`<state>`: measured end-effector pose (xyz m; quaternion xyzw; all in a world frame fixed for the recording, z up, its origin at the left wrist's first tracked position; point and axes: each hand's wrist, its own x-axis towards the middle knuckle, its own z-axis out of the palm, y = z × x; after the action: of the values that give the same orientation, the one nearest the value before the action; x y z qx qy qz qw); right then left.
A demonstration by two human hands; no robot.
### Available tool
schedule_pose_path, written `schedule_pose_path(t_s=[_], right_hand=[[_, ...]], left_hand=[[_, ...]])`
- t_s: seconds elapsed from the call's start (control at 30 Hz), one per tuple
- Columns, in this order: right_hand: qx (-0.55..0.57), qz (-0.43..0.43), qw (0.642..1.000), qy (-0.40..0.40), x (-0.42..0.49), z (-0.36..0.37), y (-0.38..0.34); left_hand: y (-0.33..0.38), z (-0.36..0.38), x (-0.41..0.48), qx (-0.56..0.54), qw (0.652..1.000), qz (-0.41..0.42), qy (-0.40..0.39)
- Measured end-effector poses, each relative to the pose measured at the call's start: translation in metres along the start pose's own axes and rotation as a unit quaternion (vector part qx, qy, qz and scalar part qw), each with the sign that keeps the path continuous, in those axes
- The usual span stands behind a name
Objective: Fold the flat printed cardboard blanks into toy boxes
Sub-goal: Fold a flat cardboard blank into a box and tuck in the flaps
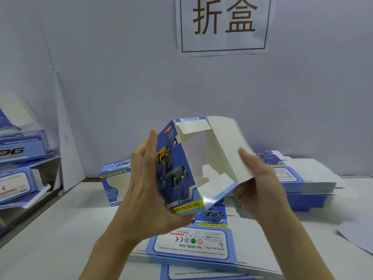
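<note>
Half-formed box (181, 168) held up above the flat blanks (193, 245) on the table (60, 229).
I see the left hand (145, 188) gripping its glossy blue printed side, thumb under the corner. The right hand (260, 184) pinches the open white flap. Inside are matte white card and folded tabs.

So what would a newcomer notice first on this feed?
The half-folded box in mid-frame, held up between the left hand on its printed dog side and the right hand pinching its white flap. Above it, a paper sign with two large characters hangs on the wall. Flat blanks lie on the table below the hands.
</note>
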<state>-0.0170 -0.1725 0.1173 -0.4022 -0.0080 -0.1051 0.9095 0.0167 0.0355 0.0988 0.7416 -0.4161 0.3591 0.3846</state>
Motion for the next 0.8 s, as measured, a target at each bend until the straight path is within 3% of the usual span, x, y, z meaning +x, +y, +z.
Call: schedule_pose_path(t_s=[0.1, 0.17, 0.2, 0.27, 0.37, 0.47, 0.7, 0.8], right_hand=[[0.019, 0.234, 0.966, -0.108, -0.001, -0.004, 0.009], [0.047, 0.269, 0.949, -0.157, 0.0, -0.009, 0.01], [0.056, 0.262, 0.952, -0.145, 0.001, -0.009, 0.009], [0.051, 0.187, 0.98, -0.052, 0.006, -0.008, 0.01], [-0.043, -0.022, 0.997, 0.06, 0.012, -0.012, 0.01], [-0.11, -0.138, 0.983, 0.056, 0.01, -0.016, 0.01], [-0.177, -0.218, 0.96, 0.016, 0.003, -0.015, 0.007], [-0.308, -0.305, 0.901, 0.017, 0.001, -0.015, 0.008]], left_hand=[[0.009, -0.001, 0.01, -0.04, 0.995, -0.087, 0.024], [0.009, -0.003, 0.007, 0.012, 0.999, -0.033, 0.006], [0.007, -0.004, 0.003, 0.035, 0.999, 0.0, 0.003], [0.006, -0.01, -0.001, 0.043, 0.999, -0.008, -0.009], [0.011, -0.017, 0.003, 0.067, 0.997, -0.023, -0.032], [0.014, -0.019, 0.003, 0.058, 0.997, -0.03, -0.047], [0.003, -0.016, -0.002, 0.047, 0.984, -0.143, -0.098], [0.002, -0.018, -0.003, 0.058, 0.982, -0.139, -0.11]])
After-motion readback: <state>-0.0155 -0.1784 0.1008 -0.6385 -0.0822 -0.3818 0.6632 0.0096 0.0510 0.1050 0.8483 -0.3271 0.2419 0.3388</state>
